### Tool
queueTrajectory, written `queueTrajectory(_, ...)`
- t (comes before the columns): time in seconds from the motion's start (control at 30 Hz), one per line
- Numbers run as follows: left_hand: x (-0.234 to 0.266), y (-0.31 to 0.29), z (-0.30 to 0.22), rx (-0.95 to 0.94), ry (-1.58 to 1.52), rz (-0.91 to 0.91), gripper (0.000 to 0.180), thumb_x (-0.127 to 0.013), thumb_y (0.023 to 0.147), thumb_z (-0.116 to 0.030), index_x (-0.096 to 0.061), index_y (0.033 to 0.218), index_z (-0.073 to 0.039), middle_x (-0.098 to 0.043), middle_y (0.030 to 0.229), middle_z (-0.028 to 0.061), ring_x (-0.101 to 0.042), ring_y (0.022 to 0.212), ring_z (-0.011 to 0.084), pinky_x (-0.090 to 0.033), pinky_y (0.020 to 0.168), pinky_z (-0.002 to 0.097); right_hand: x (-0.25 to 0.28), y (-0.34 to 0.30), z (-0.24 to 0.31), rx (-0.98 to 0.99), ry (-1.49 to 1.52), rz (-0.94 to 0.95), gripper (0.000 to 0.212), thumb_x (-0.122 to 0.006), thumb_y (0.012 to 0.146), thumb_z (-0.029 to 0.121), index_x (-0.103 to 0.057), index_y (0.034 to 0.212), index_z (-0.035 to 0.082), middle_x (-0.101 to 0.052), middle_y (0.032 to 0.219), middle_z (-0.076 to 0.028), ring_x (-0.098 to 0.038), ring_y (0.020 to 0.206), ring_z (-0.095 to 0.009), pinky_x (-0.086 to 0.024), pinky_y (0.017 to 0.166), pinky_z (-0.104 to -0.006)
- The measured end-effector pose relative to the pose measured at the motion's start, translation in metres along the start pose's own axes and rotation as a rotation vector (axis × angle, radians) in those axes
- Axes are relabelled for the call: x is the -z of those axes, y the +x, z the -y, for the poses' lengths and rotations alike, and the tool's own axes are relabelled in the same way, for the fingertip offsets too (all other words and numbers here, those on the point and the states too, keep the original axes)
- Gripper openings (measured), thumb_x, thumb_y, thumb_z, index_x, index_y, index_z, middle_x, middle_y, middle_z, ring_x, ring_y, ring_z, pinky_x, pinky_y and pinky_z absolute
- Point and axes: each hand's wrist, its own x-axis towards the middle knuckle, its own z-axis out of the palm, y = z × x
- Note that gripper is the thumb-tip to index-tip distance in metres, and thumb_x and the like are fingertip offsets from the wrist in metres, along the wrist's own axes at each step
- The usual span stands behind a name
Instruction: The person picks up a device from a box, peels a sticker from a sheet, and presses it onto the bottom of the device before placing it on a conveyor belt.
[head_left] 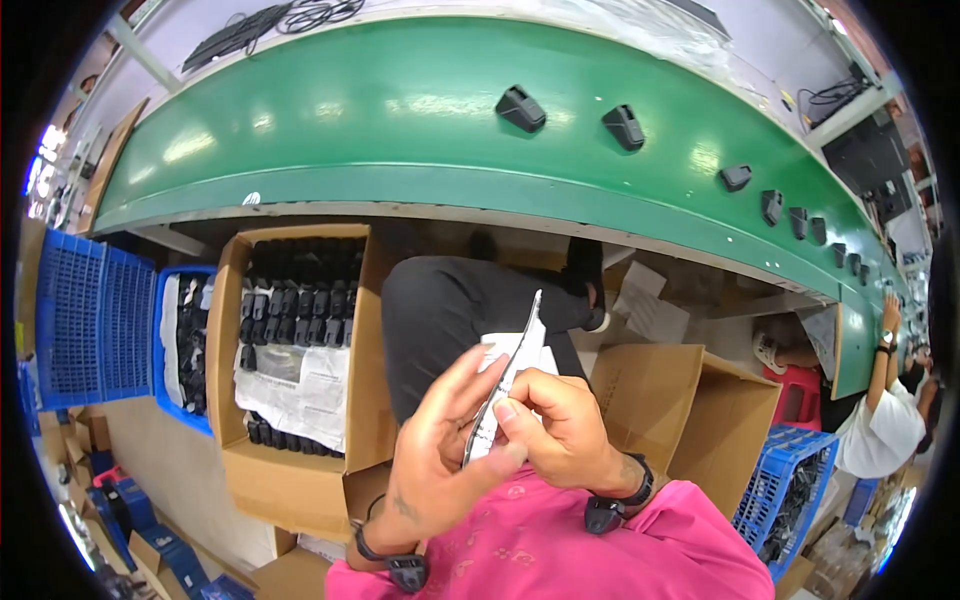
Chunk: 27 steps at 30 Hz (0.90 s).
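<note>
In front of my lap, both hands hold a thin white sheet-like piece with a dark edge (487, 424), seen nearly edge-on and tilted. My left hand (440, 465) has its fingers along the left side, with the thumb near the lower end. My right hand (568, 428) pinches the piece between thumb and bent fingers from the right. What kind of thing it is cannot be made out. Behind it, more white paper (500, 350) lies on my dark-trousered leg. Each wrist wears a dark band with a small black unit.
An open carton (262, 485) of black parts and paper stands left, beside blue crates (95, 320). Black moulded parts (521, 108) sit along the green bench (330, 120). An open carton (640, 392), a blue basket (790, 480) and another person (880, 435) are right.
</note>
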Motion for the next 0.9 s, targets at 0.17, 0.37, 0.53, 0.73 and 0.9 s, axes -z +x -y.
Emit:
queueTrajectory(0.17,0.026,0.022,-0.016,0.225,0.439,-0.008,0.026,-0.055,0.092,-0.006,-0.061,0.115,0.006,-0.069,0.090,0.0122,-0.062,0.080,0.0101,-0.048,0.070,0.0229,-0.006,0.018,-0.019,0.023,-0.007,0.063,0.012,-0.058,0.088,0.007,-0.057,0.081,-0.002,-0.062,0.071,-0.010,-0.061,0.065,-0.018,-0.048,0.061,-0.0287)
queueTrajectory(0.37,0.051,0.026,-0.015,0.109,0.763,-0.089,0.018,-0.056,0.092,-0.008,-0.063,0.101,0.006,-0.063,0.068,0.0120,-0.058,0.061,0.0095,-0.046,0.056,0.0258,-0.017,0.024,-0.036,-0.014,0.059,0.091,0.012,-0.059,0.088,0.006,-0.058,0.080,-0.003,-0.062,0.071,-0.010,-0.059,0.066,-0.015,-0.047,0.061,-0.0275)
queueTrajectory(0.53,0.083,0.029,-0.012,0.123,0.775,-0.214,0.019,-0.057,0.093,-0.012,-0.062,0.099,0.006,-0.060,0.072,0.0050,-0.052,0.070,0.0066,-0.044,0.063,0.0234,-0.017,0.015,-0.051,-0.129,0.262,0.044,0.014,-0.056,0.090,0.006,-0.058,0.081,-0.003,-0.062,0.074,-0.003,-0.054,0.070,-0.006,-0.045,0.062,-0.0235)
queueTrajectory(0.73,0.154,0.040,-0.004,0.128,0.625,-0.339,0.022,-0.056,0.094,-0.015,-0.063,0.097,0.006,-0.055,0.078,-0.0052,-0.045,0.071,0.0026,-0.038,0.064,0.0183,0.011,-0.003,-0.082,-0.184,0.246,-0.061,0.014,-0.055,0.089,0.006,-0.055,0.076,0.000,-0.058,0.077,0.001,-0.047,0.071,-0.004,-0.039,0.063,-0.0207)
queueTrajectory(0.9,0.207,0.034,0.013,0.105,0.534,-0.478,0.022,-0.056,0.094,-0.014,-0.063,0.101,0.005,-0.057,0.081,-0.0051,-0.048,0.072,0.0026,-0.040,0.066,0.0182,0.057,-0.033,-0.135,-0.284,0.321,-0.320,0.014,-0.054,0.088,0.007,-0.055,0.076,0.002,-0.053,0.071,0.004,-0.043,0.065,-0.002,-0.035,0.059,-0.0194)
